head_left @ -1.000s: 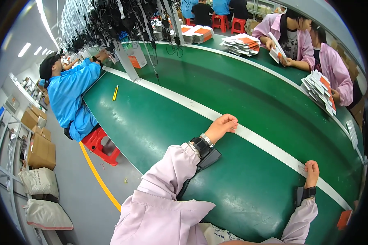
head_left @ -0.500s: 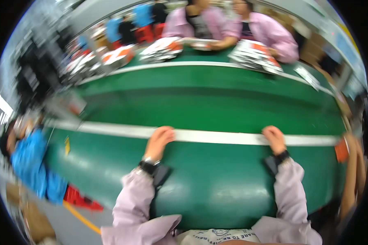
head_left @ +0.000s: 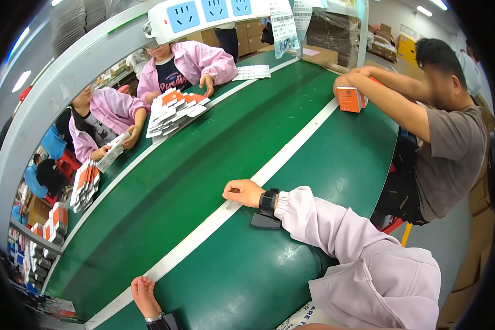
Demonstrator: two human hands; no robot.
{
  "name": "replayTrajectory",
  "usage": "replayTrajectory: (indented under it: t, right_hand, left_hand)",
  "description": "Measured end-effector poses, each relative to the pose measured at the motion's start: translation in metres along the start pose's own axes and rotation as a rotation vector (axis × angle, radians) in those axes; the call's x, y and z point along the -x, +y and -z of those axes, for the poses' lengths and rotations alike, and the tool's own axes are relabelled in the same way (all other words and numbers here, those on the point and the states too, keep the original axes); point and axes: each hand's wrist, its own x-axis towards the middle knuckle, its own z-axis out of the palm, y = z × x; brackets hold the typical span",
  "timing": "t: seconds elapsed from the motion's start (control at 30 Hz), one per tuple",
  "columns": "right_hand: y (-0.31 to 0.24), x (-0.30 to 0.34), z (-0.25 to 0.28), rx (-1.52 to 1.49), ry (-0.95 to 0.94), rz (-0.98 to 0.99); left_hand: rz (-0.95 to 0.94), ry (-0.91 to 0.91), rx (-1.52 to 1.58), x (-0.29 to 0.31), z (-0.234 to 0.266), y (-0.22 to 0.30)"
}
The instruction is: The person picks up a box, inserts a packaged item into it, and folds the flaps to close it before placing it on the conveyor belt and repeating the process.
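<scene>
My left hand [head_left: 143, 294] rests on the near part of the white strip [head_left: 187, 248] that runs along the green table [head_left: 308, 176]. Its fingers curl together and no object shows in them. Farther along the same strip lies my right hand [head_left: 244, 193], closed loosely with thumb against fingers, holding nothing visible. Dark bands circle both wrists, and a black block hangs beside the right one.
Across the table, two people in pink handle orange-and-white cartons [head_left: 173, 113] and a white sheet [head_left: 114, 153]. At the right, a person in brown leans on the table beside an orange box [head_left: 348, 99]. A power strip [head_left: 203, 17] and hanging labels [head_left: 285, 30] are overhead.
The view has swung right, bringing the person in brown and the power strip into sight. Both my hands stay on the white strip, still curled and holding nothing visible.
</scene>
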Motion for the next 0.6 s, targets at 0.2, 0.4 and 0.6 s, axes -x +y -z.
replayTrajectory:
  t: [0.2,0.4,0.6]
  right_hand:
    - [-0.0036,-0.0022,-0.0026,0.036,0.005,0.005]
    - [-0.0059,-0.0015,-0.0014,0.080,0.021,0.038]
    - [0.0010,-0.0031,-0.0034,-0.005,-0.002,0.033]
  left_hand:
    - [-0.002,0.001,-0.006,-0.0012,0.0018,0.0030]
    - [-0.002,0.015,-0.017,-0.0014,0.0004,0.0026]
    - [0.004,0.007,-0.017,-0.0001,0.0026,0.0001]
